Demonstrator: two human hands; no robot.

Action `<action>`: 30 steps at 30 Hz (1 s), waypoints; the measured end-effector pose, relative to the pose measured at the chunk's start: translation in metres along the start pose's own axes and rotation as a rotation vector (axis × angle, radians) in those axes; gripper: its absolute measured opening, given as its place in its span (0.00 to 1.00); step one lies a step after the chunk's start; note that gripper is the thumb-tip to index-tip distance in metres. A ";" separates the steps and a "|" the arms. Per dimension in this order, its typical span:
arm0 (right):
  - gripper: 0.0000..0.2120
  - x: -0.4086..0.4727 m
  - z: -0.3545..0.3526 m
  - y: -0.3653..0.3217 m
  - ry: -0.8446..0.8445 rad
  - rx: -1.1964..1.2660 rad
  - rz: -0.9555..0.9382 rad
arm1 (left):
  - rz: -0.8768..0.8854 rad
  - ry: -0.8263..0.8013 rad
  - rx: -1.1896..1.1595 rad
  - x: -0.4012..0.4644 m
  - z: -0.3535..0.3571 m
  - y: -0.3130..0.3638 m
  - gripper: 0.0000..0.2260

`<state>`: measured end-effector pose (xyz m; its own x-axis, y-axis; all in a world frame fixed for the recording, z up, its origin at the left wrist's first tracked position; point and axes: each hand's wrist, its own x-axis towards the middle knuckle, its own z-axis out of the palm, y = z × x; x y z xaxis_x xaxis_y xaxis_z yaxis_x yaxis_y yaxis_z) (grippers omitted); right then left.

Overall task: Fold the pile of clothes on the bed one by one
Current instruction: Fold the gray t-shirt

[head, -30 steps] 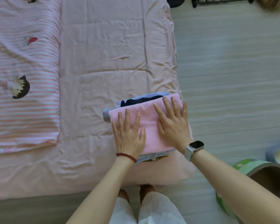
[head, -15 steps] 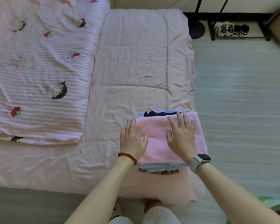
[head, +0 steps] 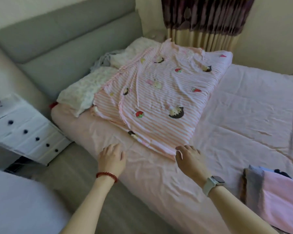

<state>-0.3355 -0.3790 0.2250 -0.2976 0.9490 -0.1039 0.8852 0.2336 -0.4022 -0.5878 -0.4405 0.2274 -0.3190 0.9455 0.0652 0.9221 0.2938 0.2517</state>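
grey padded headboard [head: 66, 41], white drawer unit [head: 24, 130], dark and beige curtain [head: 205, 22], grey floor [head: 125, 210]

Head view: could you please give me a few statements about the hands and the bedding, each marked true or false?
1. The right hand touches the near corner of the striped quilt. True.
2. The left hand grips the quilt. False: it lies open on the pink sheet, beside the quilt.
3. The folded stack sits at the far right of the view. True.
4. A watch is on the left wrist. False: it wears a red bead bracelet; the watch is on the right.
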 end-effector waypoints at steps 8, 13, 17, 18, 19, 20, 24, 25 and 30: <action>0.18 0.035 0.093 -0.154 -0.183 0.051 -0.093 | -0.304 0.086 -0.091 -0.007 -0.021 -0.165 0.14; 0.18 0.092 0.138 -0.209 -0.253 -0.003 -0.132 | -0.478 0.010 -0.166 0.006 0.003 -0.235 0.15; 0.17 0.166 0.168 -0.252 -0.286 -0.035 -0.115 | -0.513 -0.056 -0.176 0.064 0.010 -0.285 0.17; 0.17 0.188 0.175 -0.265 -0.288 -0.032 -0.104 | -0.503 -0.060 -0.176 0.088 0.010 -0.300 0.17; 0.18 0.213 0.182 -0.278 -0.293 -0.027 -0.093 | -0.493 -0.063 -0.173 0.116 0.008 -0.315 0.17; 0.18 0.239 0.187 -0.293 -0.296 -0.024 -0.084 | -0.482 -0.068 -0.166 0.147 0.005 -0.330 0.18; 0.18 0.351 0.191 -0.355 -0.301 -0.036 -0.089 | -0.393 -0.104 -0.081 0.283 -0.024 -0.381 0.18; 0.19 0.378 0.188 -0.372 -0.291 -0.042 -0.098 | -0.358 -0.104 -0.072 0.315 -0.033 -0.392 0.18; 0.19 0.495 0.176 -0.438 -0.223 -0.069 -0.129 | -0.229 -0.044 -0.072 0.453 -0.065 -0.432 0.16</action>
<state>-0.9337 -0.0490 0.1894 -0.4740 0.8422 -0.2571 0.8549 0.3702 -0.3634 -1.1452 -0.1483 0.2108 -0.5068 0.8610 -0.0430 0.8082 0.4919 0.3237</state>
